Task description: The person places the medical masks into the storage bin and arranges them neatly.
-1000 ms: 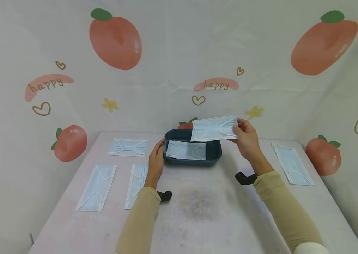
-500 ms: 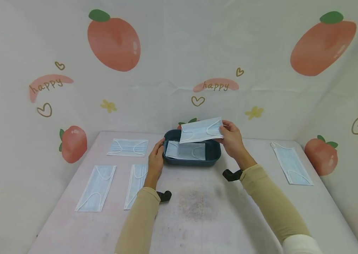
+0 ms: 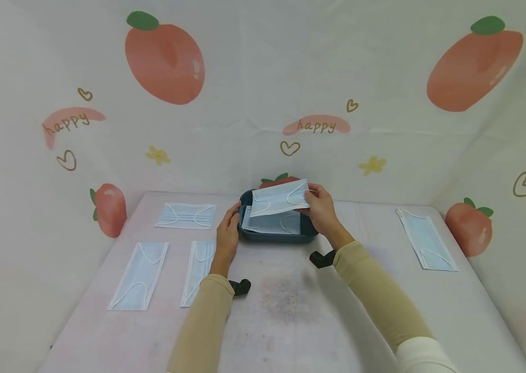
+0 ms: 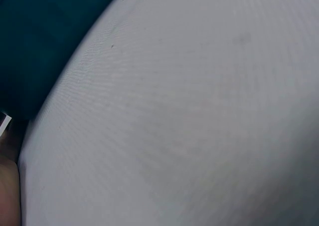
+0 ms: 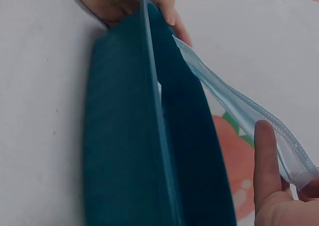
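A dark teal plastic bin (image 3: 278, 238) stands at the back middle of the table, with a flat pale-blue face mask (image 3: 269, 225) lying in it. My left hand (image 3: 228, 235) grips the bin's left end; in the right wrist view its fingers (image 5: 162, 1) lap over the rim. Above the bin, tilted, hangs another face mask (image 3: 278, 199). My right hand (image 3: 322, 211) pinches that mask by its right end, thumb on the near face. The left wrist view shows mostly tabletop, part of the bin's wall (image 4: 45, 41) and a sliver of hand (image 4: 7, 193).
On the table's left lie a back mask (image 3: 185, 215), a front-left mask (image 3: 139, 277) and a mask (image 3: 197, 269) partly behind my left arm. One more mask (image 3: 426, 239) lies near the right edge. A printed cloth (image 3: 244, 93) hangs behind the table.
My right hand has moved left and a little down, bringing its mask from the bin's right side to over the lying mask. The left hand has stayed at the bin's left end.
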The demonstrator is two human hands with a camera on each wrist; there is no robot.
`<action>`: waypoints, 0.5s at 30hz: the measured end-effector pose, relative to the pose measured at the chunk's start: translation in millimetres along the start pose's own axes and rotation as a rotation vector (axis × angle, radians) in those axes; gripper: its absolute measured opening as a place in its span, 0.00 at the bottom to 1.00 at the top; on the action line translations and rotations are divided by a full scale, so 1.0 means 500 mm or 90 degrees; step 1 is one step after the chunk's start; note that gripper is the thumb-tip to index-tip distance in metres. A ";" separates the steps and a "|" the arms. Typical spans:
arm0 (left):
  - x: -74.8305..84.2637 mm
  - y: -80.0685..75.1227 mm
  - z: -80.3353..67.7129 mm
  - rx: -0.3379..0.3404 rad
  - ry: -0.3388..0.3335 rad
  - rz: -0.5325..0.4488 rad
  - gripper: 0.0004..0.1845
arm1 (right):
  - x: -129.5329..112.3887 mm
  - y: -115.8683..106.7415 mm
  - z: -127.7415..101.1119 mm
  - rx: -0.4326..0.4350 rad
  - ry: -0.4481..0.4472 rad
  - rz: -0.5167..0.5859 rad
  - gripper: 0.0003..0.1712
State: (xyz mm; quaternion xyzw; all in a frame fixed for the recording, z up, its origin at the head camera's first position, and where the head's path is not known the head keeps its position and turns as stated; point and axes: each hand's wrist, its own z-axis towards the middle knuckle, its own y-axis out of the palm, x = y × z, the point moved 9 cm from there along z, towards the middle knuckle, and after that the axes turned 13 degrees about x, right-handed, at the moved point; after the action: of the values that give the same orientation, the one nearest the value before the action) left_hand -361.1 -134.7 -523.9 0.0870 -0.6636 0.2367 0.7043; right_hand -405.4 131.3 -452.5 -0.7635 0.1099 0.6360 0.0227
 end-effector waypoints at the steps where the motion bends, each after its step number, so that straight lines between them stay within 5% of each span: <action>1: 0.000 0.000 0.000 -0.001 -0.001 -0.002 0.21 | 0.005 0.004 0.000 0.001 0.003 0.003 0.24; 15: -0.004 -0.002 -0.002 -0.003 0.003 -0.015 0.21 | 0.047 0.034 0.002 0.001 0.021 0.012 0.24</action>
State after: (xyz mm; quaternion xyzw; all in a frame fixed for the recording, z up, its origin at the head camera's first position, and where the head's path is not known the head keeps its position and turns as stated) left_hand -359.9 -135.8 -525.5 0.0927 -0.6615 0.2268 0.7088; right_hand -405.6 111.6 -474.0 -0.7730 0.1181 0.6231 0.0154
